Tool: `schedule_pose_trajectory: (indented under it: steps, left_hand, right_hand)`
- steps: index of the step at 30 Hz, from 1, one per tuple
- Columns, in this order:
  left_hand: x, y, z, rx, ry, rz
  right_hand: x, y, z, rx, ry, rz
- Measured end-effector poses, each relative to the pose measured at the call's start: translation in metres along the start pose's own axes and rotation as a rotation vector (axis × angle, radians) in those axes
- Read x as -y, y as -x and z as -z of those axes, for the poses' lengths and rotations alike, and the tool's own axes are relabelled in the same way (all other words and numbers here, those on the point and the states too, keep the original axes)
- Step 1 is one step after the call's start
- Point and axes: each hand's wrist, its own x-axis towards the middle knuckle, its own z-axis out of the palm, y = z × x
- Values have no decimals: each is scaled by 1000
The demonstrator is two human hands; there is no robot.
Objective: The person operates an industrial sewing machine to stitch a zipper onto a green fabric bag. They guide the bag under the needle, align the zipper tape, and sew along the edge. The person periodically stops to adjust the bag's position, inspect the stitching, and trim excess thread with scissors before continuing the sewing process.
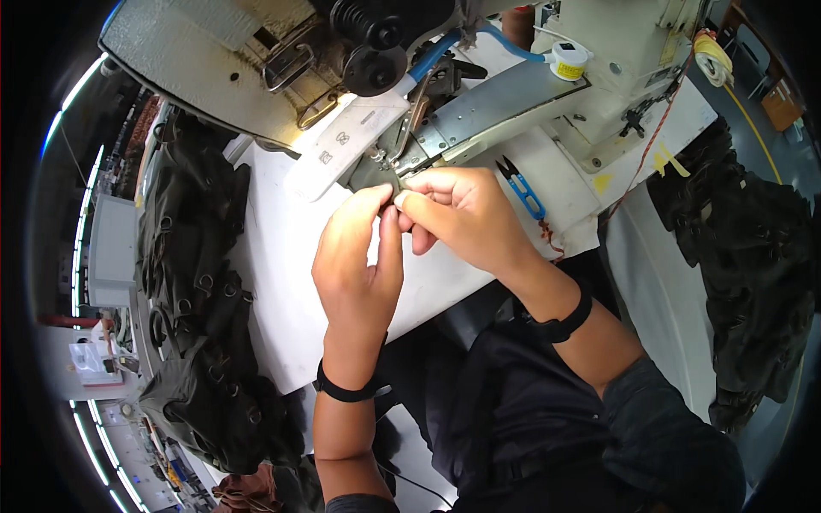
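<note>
My left hand [355, 248] and my right hand [462, 218] meet beside the needle and presser foot of a sewing machine [487, 107]. Their thumbs and fingertips are closed together on a small dark olive piece [368, 178], mostly hidden by the fingers and lying at the edge of the stitching plate. My right fingers are curled, with the thumb pressed toward my left fingertips. A blue-handled thread snipper [526, 192] with a braided cord lies on the white table [282, 282], to the right of my right hand.
Piles of dark olive gear with metal rings [192, 291] line the left, and more dark fabric [744, 299] hangs at the right. A small white round container [569, 61] with blue tubing sits on the machine. Brown fabric [248, 492] lies at the lower left.
</note>
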Motion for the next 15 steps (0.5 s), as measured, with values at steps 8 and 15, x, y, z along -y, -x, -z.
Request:
schedule_pose_trajectory:
  steps: [8, 15]
  left_hand:
    - [-2, -7, -5, -25, -85, -18]
    - [3, -17, -2, -12, -112, -90]
  right_hand:
    - [-14, -5, -1, -3, 46, 156]
    - [-19, 0, -5, -78, 56, 152]
